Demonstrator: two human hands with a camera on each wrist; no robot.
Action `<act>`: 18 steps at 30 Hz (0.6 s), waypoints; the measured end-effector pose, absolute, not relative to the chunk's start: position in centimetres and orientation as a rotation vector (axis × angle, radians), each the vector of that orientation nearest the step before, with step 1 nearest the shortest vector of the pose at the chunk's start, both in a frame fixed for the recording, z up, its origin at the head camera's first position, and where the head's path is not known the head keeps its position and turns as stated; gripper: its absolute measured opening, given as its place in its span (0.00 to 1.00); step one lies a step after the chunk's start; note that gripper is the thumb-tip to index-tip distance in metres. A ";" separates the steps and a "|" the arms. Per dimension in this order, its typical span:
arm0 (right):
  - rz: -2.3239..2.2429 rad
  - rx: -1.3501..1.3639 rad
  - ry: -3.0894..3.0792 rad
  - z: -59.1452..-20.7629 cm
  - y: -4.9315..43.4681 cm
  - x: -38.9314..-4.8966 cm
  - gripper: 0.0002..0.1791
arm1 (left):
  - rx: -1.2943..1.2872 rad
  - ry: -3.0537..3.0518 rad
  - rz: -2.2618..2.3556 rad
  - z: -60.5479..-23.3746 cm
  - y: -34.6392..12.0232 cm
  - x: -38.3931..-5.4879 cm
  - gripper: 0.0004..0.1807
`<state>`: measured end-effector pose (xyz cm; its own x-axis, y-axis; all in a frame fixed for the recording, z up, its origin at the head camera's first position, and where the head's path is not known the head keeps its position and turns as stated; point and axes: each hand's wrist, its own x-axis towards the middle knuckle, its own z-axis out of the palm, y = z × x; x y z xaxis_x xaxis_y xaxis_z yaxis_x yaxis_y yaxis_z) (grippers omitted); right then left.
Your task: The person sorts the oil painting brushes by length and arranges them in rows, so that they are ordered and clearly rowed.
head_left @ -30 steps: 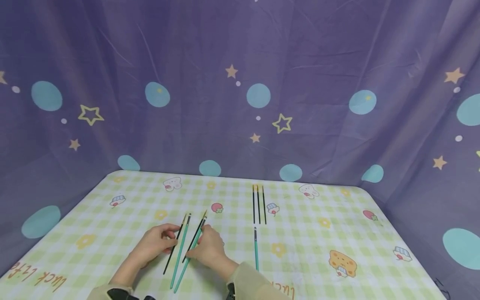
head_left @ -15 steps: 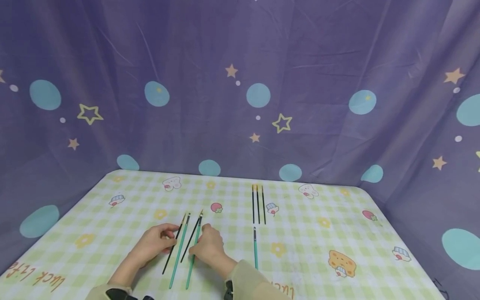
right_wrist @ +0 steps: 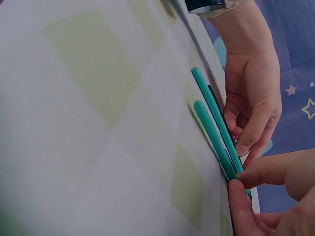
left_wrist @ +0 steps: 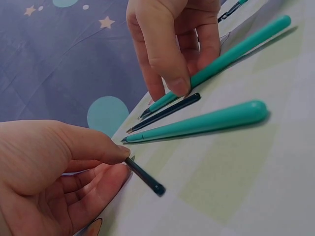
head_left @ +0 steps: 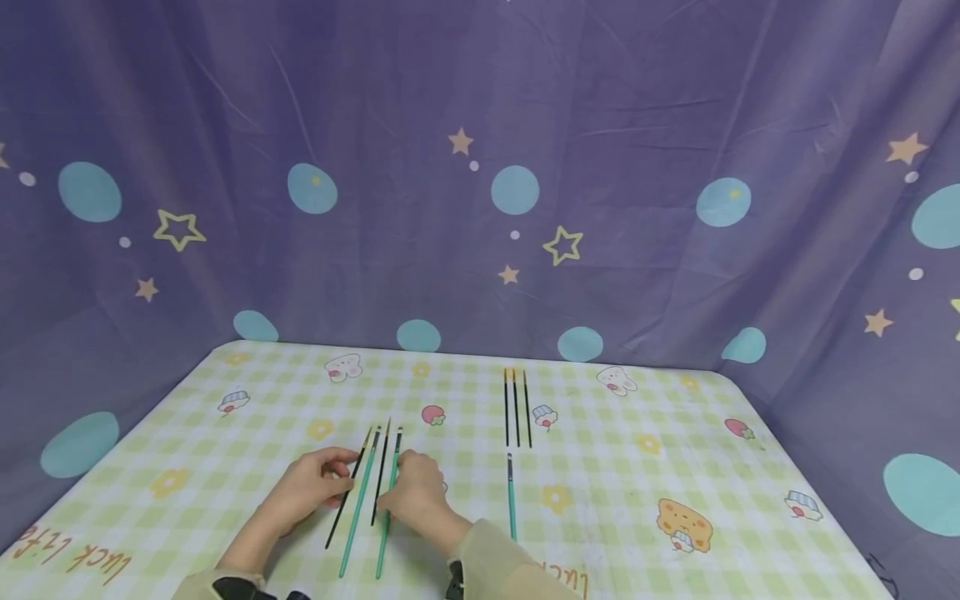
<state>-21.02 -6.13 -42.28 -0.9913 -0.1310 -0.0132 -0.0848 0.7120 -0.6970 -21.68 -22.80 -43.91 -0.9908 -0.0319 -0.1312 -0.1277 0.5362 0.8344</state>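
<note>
In the head view two black paintbrushes and two teal ones lie side by side, bristles away from me. My left hand [head_left: 311,483] pinches the leftmost black paintbrush [head_left: 337,523] between thumb and fingers; its handle end [left_wrist: 147,178] sticks out in the left wrist view. To its right lie a teal paintbrush [head_left: 359,504] and a second black paintbrush [head_left: 382,467], both between my hands. My right hand [head_left: 420,496] pinches the rightmost teal paintbrush [head_left: 383,546] with thumb and fingers, which cover part of its handle [right_wrist: 212,132].
Right of my hands, three black paintbrushes [head_left: 517,417] stand in a row farther back on the table. A single teal paintbrush [head_left: 512,496] lies nearer me below them. A checked cloth [head_left: 615,467] covers the table, with a purple curtain [head_left: 637,275] behind.
The right-hand teal paintbrush has swung more upright, its handle end going right. The second black paintbrush, earlier crossing it at the tip, now lies apart on its left. My left hand stays put.
</note>
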 end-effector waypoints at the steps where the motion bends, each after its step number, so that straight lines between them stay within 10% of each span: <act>1: -1.183 -0.176 2.832 -42.3 -6.1 -21.0 0.29 | -0.140 2.663 1.460 -43.9 -22.8 -21.7 0.22; 18: -1.530 -0.099 2.541 -42.0 -4.5 -20.4 0.27 | -0.148 2.679 1.447 -44.1 -22.8 -21.8 0.23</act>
<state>-20.36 -4.53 -42.00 -0.9827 -0.1456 -0.1141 0.0327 0.4704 -0.8819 -21.85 -22.79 -44.06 -0.9910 -0.0410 -0.1276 -0.1292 0.5457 0.8280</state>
